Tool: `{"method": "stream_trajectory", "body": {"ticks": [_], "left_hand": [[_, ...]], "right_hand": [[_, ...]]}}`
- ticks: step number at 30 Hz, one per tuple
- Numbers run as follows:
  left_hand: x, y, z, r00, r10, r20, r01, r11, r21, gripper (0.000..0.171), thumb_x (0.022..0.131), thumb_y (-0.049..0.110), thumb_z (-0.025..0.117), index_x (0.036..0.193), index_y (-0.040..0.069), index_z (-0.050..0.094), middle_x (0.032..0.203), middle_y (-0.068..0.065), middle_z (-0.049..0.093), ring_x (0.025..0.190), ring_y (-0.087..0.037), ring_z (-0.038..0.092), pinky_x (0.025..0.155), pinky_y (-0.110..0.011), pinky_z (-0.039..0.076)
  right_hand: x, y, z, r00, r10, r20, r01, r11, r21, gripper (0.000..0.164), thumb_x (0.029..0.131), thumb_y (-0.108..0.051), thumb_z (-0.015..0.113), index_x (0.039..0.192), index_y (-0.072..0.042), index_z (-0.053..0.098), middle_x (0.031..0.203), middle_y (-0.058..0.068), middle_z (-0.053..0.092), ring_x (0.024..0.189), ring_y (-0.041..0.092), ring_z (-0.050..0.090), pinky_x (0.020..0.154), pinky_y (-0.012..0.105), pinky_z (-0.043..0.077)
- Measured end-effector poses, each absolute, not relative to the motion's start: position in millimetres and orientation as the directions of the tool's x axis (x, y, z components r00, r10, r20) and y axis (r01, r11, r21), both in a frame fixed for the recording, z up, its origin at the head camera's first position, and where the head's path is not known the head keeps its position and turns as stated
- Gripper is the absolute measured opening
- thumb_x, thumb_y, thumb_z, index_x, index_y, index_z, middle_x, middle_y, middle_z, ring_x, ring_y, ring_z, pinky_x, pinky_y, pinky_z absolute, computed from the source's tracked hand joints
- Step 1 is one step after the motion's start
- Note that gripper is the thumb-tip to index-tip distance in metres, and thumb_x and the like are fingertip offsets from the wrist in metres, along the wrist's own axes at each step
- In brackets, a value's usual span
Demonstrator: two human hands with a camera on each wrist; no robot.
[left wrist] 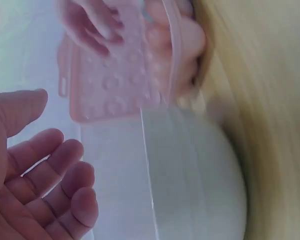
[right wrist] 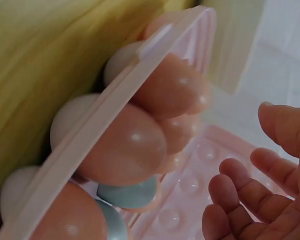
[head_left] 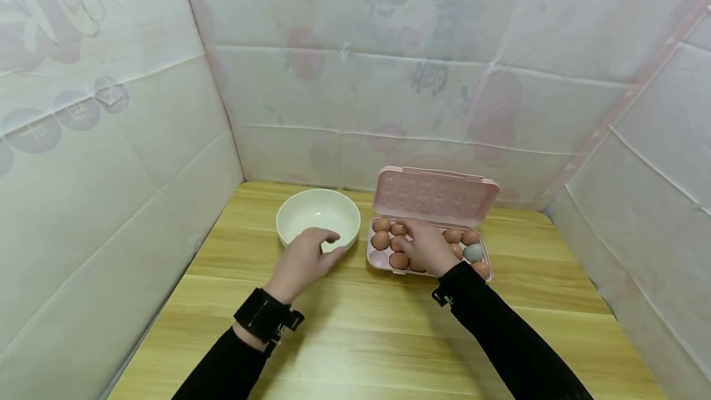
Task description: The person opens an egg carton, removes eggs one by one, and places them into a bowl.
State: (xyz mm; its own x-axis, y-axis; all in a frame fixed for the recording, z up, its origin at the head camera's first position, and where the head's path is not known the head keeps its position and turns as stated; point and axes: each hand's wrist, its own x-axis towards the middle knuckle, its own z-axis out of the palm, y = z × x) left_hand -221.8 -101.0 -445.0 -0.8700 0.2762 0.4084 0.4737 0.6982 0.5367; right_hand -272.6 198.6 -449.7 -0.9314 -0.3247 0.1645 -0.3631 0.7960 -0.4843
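A pink egg box stands on the table, its lid (head_left: 436, 196) raised at the back and its tray (head_left: 379, 259) holding several brown eggs (head_left: 380, 240) and some pale blue-grey ones (head_left: 473, 253). The tray's front-left cell holds no egg. Over the eggs hovers my right hand (head_left: 430, 249), fingers loosely bent, with nothing between thumb and fingers in the right wrist view. To the left is a white bowl (head_left: 316, 205); the part of its inside that shows is bare. My left hand (head_left: 302, 261) is at the bowl's front rim, thumb and fingers apart, holding nothing; contact is unclear.
The table (head_left: 355, 338) has a yellowish wood-grain top. Pale printed sheets (head_left: 344, 97) form walls behind it and on both sides, with the back sheet close behind the bowl and the raised lid. A black band (head_left: 261, 316) circles the left wrist.
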Motion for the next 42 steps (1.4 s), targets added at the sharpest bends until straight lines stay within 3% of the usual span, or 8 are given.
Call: {"method": "stream_trajectory", "body": {"ticks": [3, 7, 13, 20, 28, 35, 42], "left_hand": [[-209, -94, -453, -0.858, 0.283, 0.429, 0.501, 0.644, 0.578, 0.026, 0.094, 0.026, 0.084, 0.111, 0.007, 0.079, 0.099, -0.006, 0.077, 0.073, -0.010, 0.059, 0.068, -0.025, 0.053], [-197, -88, -464, -0.864, 0.291, 0.412, 0.496, 0.632, 0.595, 0.025, 0.094, 0.026, 0.084, 0.112, 0.009, 0.078, 0.099, -0.002, 0.077, 0.075, -0.011, 0.059, 0.067, -0.023, 0.049], [-188, -81, -477, -0.876, 0.323, 0.358, 0.481, 0.631, 0.608, 0.028, 0.096, 0.029, 0.082, 0.116, 0.009, 0.079, 0.102, 0.000, 0.078, 0.073, -0.009, 0.055, 0.064, -0.020, 0.044], [-184, -78, -486, -0.889, 0.330, 0.319, 0.459, 0.618, 0.639, 0.027, 0.097, 0.030, 0.080, 0.116, 0.011, 0.079, 0.107, -0.002, 0.078, 0.075, -0.009, 0.056, 0.064, -0.020, 0.044], [-185, -78, -490, -0.890, 0.338, 0.305, 0.454, 0.624, 0.636, 0.029, 0.098, 0.031, 0.079, 0.117, 0.010, 0.079, 0.108, -0.001, 0.078, 0.076, -0.010, 0.058, 0.065, -0.020, 0.045], [-184, -77, -492, -0.888, 0.358, 0.288, 0.455, 0.607, 0.651, 0.029, 0.099, 0.030, 0.078, 0.119, 0.009, 0.078, 0.111, -0.004, 0.079, 0.079, -0.017, 0.063, 0.066, -0.021, 0.046], [-184, -76, -494, -0.886, 0.363, 0.288, 0.460, 0.613, 0.643, 0.029, 0.099, 0.031, 0.078, 0.118, 0.009, 0.077, 0.109, -0.004, 0.078, 0.078, -0.014, 0.062, 0.066, -0.021, 0.047]], "right_hand": [[-281, 195, -454, -0.926, -0.338, 0.168, -0.376, 0.864, -0.334, 0.042, 0.105, -0.031, 0.071, 0.146, -0.025, 0.065, 0.122, 0.008, 0.076, 0.102, 0.025, 0.070, 0.086, 0.041, 0.058], [-288, 186, -462, -0.923, -0.348, 0.166, -0.375, 0.911, -0.174, 0.044, 0.105, -0.038, 0.069, 0.145, -0.020, 0.066, 0.130, 0.011, 0.074, 0.123, 0.035, 0.068, 0.095, 0.051, 0.058], [-291, 173, -468, -0.899, -0.397, 0.186, -0.416, 0.907, -0.072, 0.043, 0.103, -0.031, 0.073, 0.142, -0.014, 0.068, 0.130, 0.015, 0.074, 0.132, 0.041, 0.063, 0.119, 0.058, 0.045], [-293, 168, -476, -0.894, -0.403, 0.198, -0.416, 0.909, -0.030, 0.038, 0.101, -0.030, 0.076, 0.137, -0.017, 0.071, 0.130, 0.017, 0.074, 0.123, 0.043, 0.063, 0.112, 0.059, 0.048], [-295, 164, -487, -0.892, -0.413, 0.183, -0.421, 0.907, -0.006, 0.048, 0.100, -0.038, 0.077, 0.144, -0.021, 0.066, 0.136, 0.012, 0.071, 0.129, 0.041, 0.060, 0.110, 0.059, 0.048], [-293, 159, -491, -0.881, -0.434, 0.188, -0.451, 0.891, -0.057, 0.056, 0.097, -0.030, 0.081, 0.146, -0.014, 0.060, 0.139, 0.016, 0.071, 0.133, 0.043, 0.057, 0.117, 0.059, 0.044], [-289, 159, -491, -0.890, -0.413, 0.194, -0.435, 0.896, -0.086, 0.056, 0.098, -0.028, 0.080, 0.146, -0.011, 0.058, 0.132, 0.016, 0.073, 0.132, 0.042, 0.058, 0.119, 0.058, 0.042]]}}
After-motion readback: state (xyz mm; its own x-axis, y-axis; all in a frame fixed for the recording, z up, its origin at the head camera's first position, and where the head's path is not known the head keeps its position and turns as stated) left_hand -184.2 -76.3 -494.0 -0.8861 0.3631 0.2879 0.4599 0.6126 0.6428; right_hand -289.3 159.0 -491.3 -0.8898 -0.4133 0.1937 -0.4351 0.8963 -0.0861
